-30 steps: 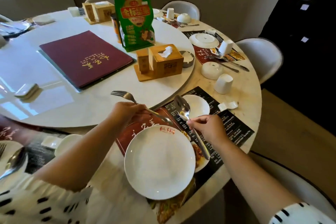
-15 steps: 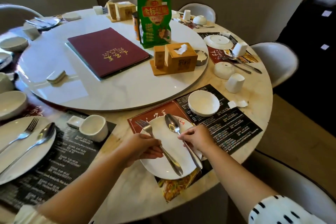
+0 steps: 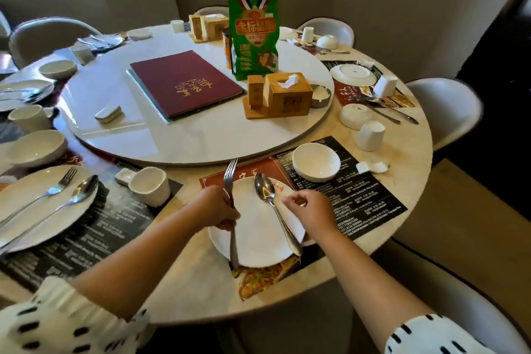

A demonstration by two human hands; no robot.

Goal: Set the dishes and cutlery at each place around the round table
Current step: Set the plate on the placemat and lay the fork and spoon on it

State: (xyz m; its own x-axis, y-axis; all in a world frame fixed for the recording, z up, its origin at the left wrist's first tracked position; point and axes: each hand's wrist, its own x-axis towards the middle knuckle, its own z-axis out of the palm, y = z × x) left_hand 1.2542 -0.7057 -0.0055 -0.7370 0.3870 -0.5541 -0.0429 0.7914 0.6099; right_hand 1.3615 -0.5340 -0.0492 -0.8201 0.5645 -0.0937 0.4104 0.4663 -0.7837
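A place setting at my edge of the round table (image 3: pixel 408 169).
Before me a plate (image 3: pixel 258 236) sits on a placemat (image 3: pixel 362 204). Across it lie a fork (image 3: pixel 230 178) on the left, gripped in my left hand (image 3: pixel 218 210), and a spoon (image 3: pixel 265 190) on the right, my right hand (image 3: pixel 311 210) just beside it. A bowl (image 3: pixel 316 162) stands behind and to the right, a cup (image 3: pixel 149 185) to the left, and the turntable (image 3: pixel 186 141) beyond.

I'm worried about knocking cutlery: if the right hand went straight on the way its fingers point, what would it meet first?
Probably the spoon on the plate: the right hand points left toward its handle, though height is unclear.
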